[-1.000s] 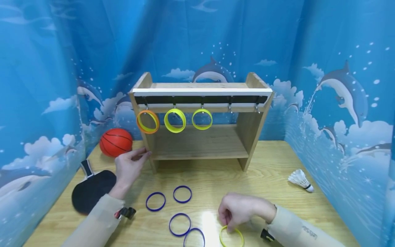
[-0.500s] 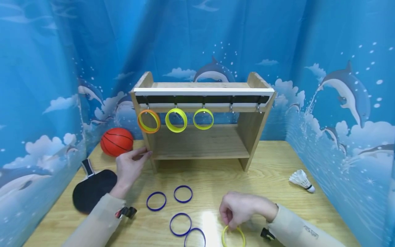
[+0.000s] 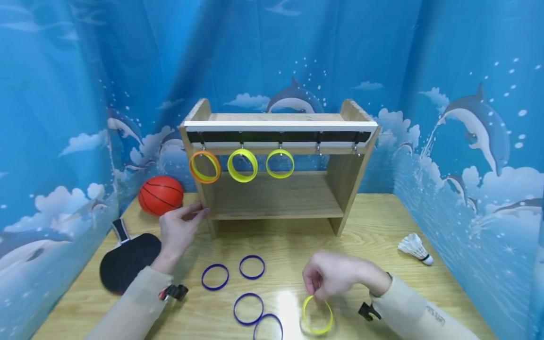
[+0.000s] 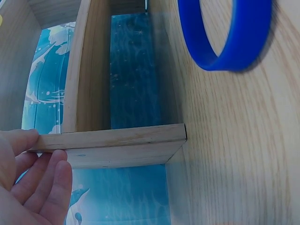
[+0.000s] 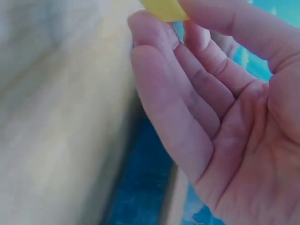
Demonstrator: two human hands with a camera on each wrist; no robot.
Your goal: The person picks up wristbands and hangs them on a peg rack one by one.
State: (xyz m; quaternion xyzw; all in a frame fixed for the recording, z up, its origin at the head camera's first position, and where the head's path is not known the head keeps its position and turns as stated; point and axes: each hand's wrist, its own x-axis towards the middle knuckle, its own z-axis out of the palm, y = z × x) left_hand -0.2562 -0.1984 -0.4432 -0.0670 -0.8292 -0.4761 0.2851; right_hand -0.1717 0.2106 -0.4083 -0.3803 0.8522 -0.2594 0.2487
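My right hand [image 3: 333, 274] pinches a yellow silicone wristband [image 3: 330, 317] by its upper edge, and the band tilts up off the table. In the right wrist view only a corner of that yellow band [image 5: 165, 8] shows between thumb and fingers. At the wooden rack's left side panel [image 4: 117, 137], my left hand [image 3: 180, 231] holds the front edge with thumb on one face and fingers on the other. From the rack's hooks hang an orange-and-yellow band [image 3: 205, 167], a thick yellow ring of bands [image 3: 231, 168] and a yellow band [image 3: 279, 176].
Several dark blue wristbands [image 3: 215, 288] lie on the table between my arms. A red toy basketball [image 3: 160, 194] and a black table tennis paddle [image 3: 127, 264] are at left. A shuttlecock [image 3: 414, 248] lies at right. Two bare hooks [image 3: 318, 148] are on the rack's right.
My right hand has risen slightly, lifting the yellow wristband from flat on the table to a tilt. The left hand stays on the rack's edge.
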